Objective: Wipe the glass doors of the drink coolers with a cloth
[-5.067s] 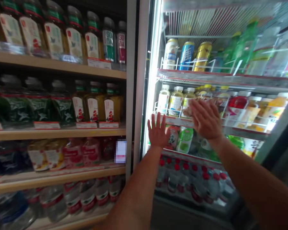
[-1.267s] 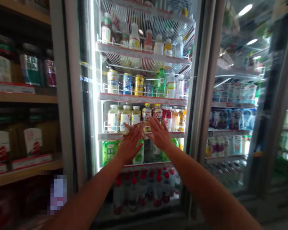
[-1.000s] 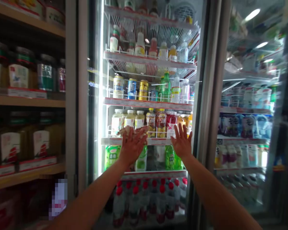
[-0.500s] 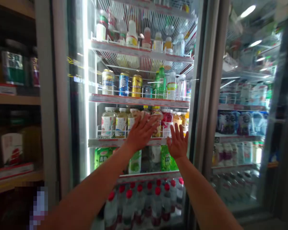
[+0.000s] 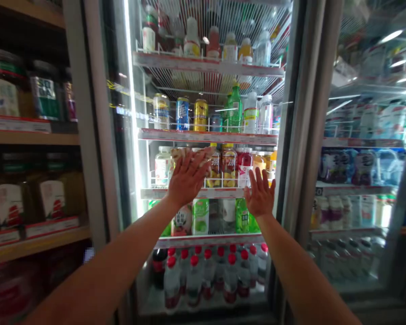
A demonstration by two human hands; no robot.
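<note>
Presently, left hand [image 5: 186, 177], flat and unclenched, presses cloth [image 5: 199, 154] against door [image 5: 120, 149]; cloth protrudes beyond its fingertips. Right hand [image 5: 260, 197] rests open on glass, empty.

The strongest light came from a vertical white light strip [image 5: 131, 90] inside the glass-doored drinks cooler [image 5: 88, 135]. It bleached the white wire shelves [image 5: 206, 63] nearest it and lit the bottles from behind. The dark wooden shelves of jars [image 5: 34, 137] on the left lay in deep gloom. Ceiling lamps glared as pale streaks in the right-hand glass door [image 5: 375, 113], hazing the goods behind it. The left hand [image 5: 186, 178] looked slightly smeared at its fingers [image 5: 189, 160], and the frame edges were soft and stretched.
</note>
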